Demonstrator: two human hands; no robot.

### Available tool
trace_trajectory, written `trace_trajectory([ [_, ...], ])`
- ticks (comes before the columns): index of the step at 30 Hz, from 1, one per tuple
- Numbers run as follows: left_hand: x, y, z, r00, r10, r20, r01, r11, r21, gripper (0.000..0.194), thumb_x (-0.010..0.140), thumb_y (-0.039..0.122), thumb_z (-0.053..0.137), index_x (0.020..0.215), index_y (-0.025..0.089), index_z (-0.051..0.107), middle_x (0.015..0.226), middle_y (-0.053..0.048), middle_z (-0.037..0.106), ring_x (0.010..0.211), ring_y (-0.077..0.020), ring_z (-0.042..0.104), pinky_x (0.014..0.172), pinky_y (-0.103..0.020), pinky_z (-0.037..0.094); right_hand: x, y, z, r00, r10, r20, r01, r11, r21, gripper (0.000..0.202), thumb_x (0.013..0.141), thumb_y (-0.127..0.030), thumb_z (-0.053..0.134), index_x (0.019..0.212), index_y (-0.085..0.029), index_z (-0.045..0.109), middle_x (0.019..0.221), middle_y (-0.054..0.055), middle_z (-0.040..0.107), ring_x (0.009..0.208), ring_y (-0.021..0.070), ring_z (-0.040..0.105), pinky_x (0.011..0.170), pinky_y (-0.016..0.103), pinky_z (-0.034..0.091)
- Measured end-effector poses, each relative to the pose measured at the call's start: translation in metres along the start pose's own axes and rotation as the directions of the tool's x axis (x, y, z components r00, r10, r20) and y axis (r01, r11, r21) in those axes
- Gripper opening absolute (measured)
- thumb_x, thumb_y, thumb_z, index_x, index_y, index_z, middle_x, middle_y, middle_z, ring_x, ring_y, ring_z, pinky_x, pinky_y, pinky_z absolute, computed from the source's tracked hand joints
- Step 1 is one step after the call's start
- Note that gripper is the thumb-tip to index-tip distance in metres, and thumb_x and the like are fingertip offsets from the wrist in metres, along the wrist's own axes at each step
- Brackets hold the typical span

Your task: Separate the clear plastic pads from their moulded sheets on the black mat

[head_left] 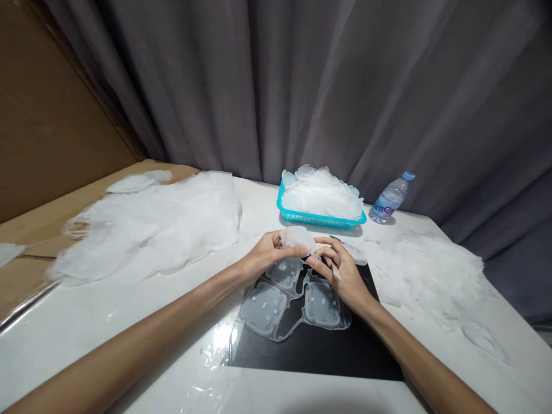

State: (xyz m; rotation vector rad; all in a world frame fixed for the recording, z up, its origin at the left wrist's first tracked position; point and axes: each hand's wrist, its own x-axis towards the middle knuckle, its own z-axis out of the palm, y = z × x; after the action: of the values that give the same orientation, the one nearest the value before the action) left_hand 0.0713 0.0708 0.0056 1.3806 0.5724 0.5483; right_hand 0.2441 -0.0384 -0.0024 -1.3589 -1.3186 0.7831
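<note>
My left hand pinches a thin, translucent white piece with a rounded outline between thumb and fingers. At the right edge of that piece, my right hand is closed, thumb and index finger pinching its margin. A narrow pale strip shows against the right fingers; whether it belongs to the piece I cannot tell. A small dark pointed thing shows behind that hand. Under both hands, a joined translucent moulded sheet with rounded panels and small raised dots lies on a black mat.
Behind my hands stands a turquoise basket heaped with translucent white pieces. A water bottle stands right of it. White sheets are piled at left, wispy scraps at right. Cardboard and a grey curtain border the table.
</note>
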Motion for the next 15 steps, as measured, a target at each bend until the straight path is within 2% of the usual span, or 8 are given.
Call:
trace_trajectory([
  [3,0.000,0.001,-0.001,1.000,0.015,-0.023,-0.014,1.000,0.024,0.047,0.075,0.045,0.087,0.106,0.013,0.074,0.107,-0.012,0.078,0.095,-0.0233,0.072,0.089,-0.035,0.055,0.000,0.008,-0.001,1.000,-0.020,-0.013,0.018,0.992,-0.128,0.027,0.093,-0.047,0.066,0.098,-0.021,0.067,0.081,0.001,0.065,0.073,0.0183,0.053,0.070,0.031,0.041],
  [6,0.001,0.008,-0.006,0.999,0.040,-0.037,-0.037,0.996,0.076,0.038,0.072,0.040,0.089,0.092,0.012,0.071,0.087,-0.004,0.075,0.078,-0.0163,0.067,0.076,-0.028,0.052,0.000,0.014,-0.002,0.997,-0.056,-0.054,0.038,0.957,-0.288,0.024,0.095,-0.041,0.063,0.082,-0.022,0.069,0.081,0.003,0.067,0.081,0.0224,0.056,0.077,0.034,0.041],
  [10,0.000,0.018,-0.013,0.999,0.039,0.007,-0.039,0.990,0.133,0.035,0.071,0.038,0.088,0.085,0.013,0.069,0.078,0.000,0.069,0.072,-0.0139,0.062,0.069,-0.025,0.048,0.001,0.011,-0.003,0.995,-0.083,-0.062,0.056,0.937,-0.345,0.019,0.094,-0.033,0.064,0.079,-0.022,0.068,0.082,0.004,0.067,0.084,0.0231,0.055,0.080,0.035,0.038],
  [15,-0.001,0.020,-0.011,0.999,0.012,0.047,-0.019,0.986,0.165,0.035,0.072,0.037,0.086,0.089,0.012,0.069,0.083,-0.002,0.070,0.075,-0.0145,0.063,0.071,-0.025,0.048,0.002,0.001,-0.006,0.994,-0.094,0.054,0.107,0.944,-0.312,0.018,0.096,-0.036,0.062,0.086,-0.022,0.068,0.078,0.000,0.056,0.077,0.0194,0.051,0.072,0.031,0.037],
])
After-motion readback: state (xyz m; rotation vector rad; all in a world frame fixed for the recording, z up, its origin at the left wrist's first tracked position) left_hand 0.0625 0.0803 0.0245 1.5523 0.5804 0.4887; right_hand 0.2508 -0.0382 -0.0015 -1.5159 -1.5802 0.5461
